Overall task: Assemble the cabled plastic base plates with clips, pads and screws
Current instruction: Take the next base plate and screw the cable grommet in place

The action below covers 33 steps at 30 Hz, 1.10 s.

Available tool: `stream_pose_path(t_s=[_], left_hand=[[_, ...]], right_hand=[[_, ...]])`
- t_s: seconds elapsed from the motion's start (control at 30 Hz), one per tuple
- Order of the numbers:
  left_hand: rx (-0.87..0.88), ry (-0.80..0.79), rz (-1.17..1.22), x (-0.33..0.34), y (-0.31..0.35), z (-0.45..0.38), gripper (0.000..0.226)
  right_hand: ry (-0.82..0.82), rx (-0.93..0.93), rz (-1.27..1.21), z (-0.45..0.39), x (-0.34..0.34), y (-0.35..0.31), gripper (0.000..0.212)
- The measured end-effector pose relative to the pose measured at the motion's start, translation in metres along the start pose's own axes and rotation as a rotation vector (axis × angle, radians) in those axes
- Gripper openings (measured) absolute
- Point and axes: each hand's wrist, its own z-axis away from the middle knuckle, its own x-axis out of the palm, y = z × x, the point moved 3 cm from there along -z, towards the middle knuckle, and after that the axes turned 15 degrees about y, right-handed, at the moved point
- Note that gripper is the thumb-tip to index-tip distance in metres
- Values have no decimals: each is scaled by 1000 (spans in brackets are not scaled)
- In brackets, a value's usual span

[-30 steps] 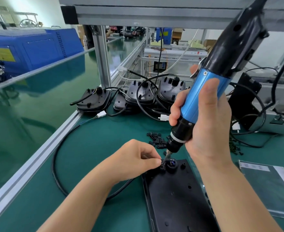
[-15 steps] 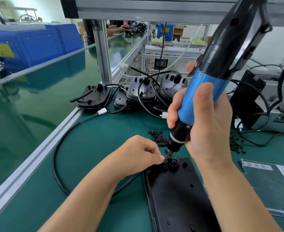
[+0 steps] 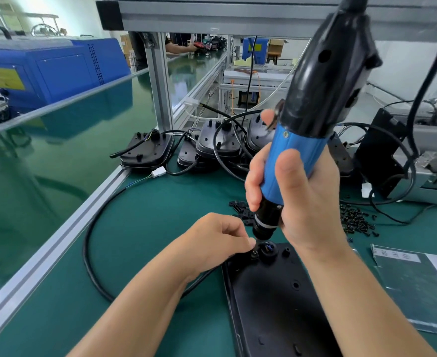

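Seen from a head-worn camera, looking down at a green work mat (image 3: pixel 140 243).

At centre right, right hand (image 3: pixel 297 199) wrapped tightly around the blue barrel of an electric screwdriver (image 3: pixel 305 140), thumb across the front, fingers curled behind. Tool tilted, black upper body leaning toward 1 o'clock, black nose pointing down toward 7 o'clock, tip just above the top edge of a black plastic base plate (image 3: pixel 271 300).

Base plate lying flat at 5 o'clock, long side running toward the viewer, round cable boss at its far end.

Left hand (image 3: pixel 217 240) at 6 o'clock, reaching in from the lower left, fingers curled, thumb and forefinger pinched together right at the boss beside the screwdriver tip. Item between the fingertips too small to identify.

Black cable (image 3: pixel 88 243) looping out from under the left wrist toward 9 o'clock and back up to 11 o'clock.

Stack of finished cabled plates (image 3: pixel 148 153) at 12 o'clock along the far edge of the mat. Small black clips (image 3: pixel 238 206) just left of the right hand; pile of black screws (image 3: pixel 356 220) at 3 o'clock. Plastic-sleeved sheet (image 3: pixel 418 284) at 4 o'clock.
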Motion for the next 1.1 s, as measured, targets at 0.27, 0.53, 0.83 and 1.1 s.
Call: stream_pose_path(t_s=[0.27,0.53,0.83,1.1], left_hand=[[58,29,87,4,-7,6,33],[103,66,103,8,-10,11,37],[201,229,21,12,-11,18,27],[240,286,1,13,-7,22,22]], right_hand=[[-69,47,2,-1,4,3,53],[-94,153,-27,-6,-3,11,47],[-169,213,-94,-12,-5,17,40],[-167,211,-120,-17,-14,19,41]])
